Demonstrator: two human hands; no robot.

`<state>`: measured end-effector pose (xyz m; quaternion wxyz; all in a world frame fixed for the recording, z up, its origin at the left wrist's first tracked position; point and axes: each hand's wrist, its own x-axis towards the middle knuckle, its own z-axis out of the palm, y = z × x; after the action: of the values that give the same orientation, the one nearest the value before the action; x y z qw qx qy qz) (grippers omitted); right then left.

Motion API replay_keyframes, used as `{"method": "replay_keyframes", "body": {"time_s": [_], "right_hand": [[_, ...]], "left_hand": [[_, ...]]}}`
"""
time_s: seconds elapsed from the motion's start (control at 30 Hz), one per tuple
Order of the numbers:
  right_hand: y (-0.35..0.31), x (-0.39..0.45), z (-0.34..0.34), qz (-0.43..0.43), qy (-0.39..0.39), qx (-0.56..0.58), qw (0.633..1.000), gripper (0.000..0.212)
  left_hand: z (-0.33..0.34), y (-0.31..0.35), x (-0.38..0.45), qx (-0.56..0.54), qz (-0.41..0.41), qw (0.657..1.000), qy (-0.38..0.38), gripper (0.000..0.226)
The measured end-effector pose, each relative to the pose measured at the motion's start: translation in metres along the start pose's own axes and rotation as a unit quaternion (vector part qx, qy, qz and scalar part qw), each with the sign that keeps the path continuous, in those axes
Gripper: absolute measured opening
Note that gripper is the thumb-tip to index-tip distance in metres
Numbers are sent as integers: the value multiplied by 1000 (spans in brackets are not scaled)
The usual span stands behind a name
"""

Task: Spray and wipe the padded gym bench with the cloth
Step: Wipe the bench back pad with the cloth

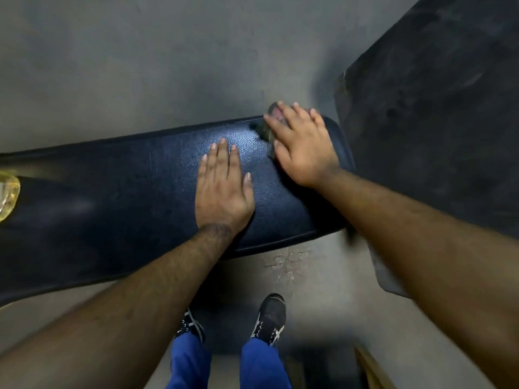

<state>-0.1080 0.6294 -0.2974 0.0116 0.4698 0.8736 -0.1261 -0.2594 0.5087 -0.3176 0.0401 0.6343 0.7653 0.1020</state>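
The dark blue padded gym bench [126, 197] runs across the view from the left edge to the right of centre. My left hand [223, 183] lies flat on the pad, palm down, fingers together, holding nothing. My right hand [303, 141] presses flat on a small grey cloth [266, 130] at the bench's far right end; the cloth is mostly hidden under the hand, with blurred edges showing at the fingertips. A yellowish translucent spray bottle [8, 195] rests at the left edge of the bench, only partly in view.
Grey concrete floor [140, 66] surrounds the bench. A dark rubber mat [438, 108] covers the floor to the right. My two feet in black shoes [271, 318] and blue trousers stand close to the bench's near side. A brownish edge [370, 366] shows at the bottom right.
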Motion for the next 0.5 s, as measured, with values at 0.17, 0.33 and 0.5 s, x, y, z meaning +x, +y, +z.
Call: {"method": "replay_keyframes", "body": {"time_s": [0.17, 0.33, 0.5], "right_hand": [[-54, 15, 7, -97, -48, 49, 993, 60], [-7, 26, 2, 121, 10, 62, 991, 62], [5, -41, 7, -105, -13, 34, 994, 59]], "left_hand": [[-5, -1, 0, -14, -8, 1000, -13, 60], [-2, 0, -2, 8, -11, 1000, -12, 64], [-5, 2, 0, 16, -10, 1000, -16, 65]]}}
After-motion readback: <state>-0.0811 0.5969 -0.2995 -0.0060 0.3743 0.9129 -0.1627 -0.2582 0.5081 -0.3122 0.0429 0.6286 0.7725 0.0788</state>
